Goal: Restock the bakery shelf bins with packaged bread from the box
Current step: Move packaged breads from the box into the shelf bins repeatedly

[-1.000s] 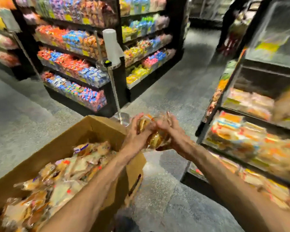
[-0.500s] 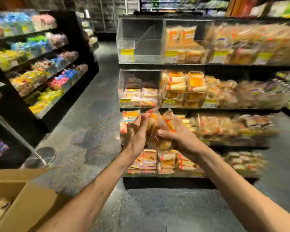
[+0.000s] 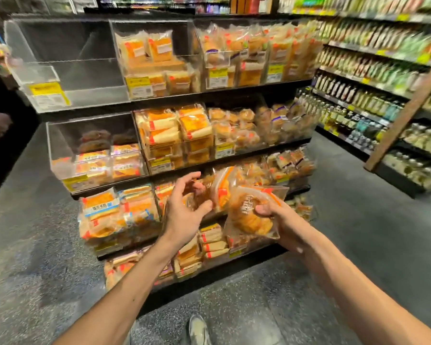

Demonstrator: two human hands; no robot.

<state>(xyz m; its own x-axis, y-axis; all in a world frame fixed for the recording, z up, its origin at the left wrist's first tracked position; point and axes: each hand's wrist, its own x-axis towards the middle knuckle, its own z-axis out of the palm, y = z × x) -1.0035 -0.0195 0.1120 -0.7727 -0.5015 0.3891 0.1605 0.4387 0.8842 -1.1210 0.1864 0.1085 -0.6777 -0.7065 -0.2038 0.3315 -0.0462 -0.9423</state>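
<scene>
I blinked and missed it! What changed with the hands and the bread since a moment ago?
The person turned from the brown cardboard box, now out of view, to the clear plastic shelf bins. The left hand loosened its grip on the bundle, and its fingers are now spread. The right hand still grips the clear packet of golden-brown bread, as before.

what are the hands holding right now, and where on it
The right hand grips a packaged bread by its right edge. Whether the left hand holds anything is unclear.

yellow bin labels (image 3: 47, 93) blurred, print on bread pack (image 3: 249, 220) illegible
</scene>
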